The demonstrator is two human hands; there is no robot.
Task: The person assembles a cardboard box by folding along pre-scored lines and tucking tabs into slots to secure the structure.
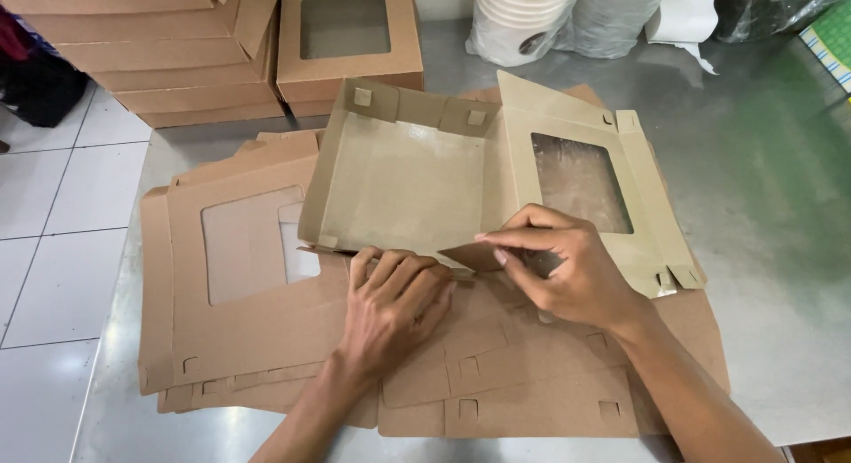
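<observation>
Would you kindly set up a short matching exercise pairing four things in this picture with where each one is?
Things:
1. left hand
2. right hand
3. finished window box
4. white roll

Places:
A. far edge of the metal table, right of the boxes
B. pinching a corner flap of the half-folded box
C. far left, beside the stacked boxes
D. pressed flat on the box's near edge, over the flat blanks

Pairs: 1-D, 2-B, 3-C, 4-A

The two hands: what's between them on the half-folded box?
In the head view, a small brown cardboard flap lies between the left hand and right hand, pinched by the right fingertips.
</observation>
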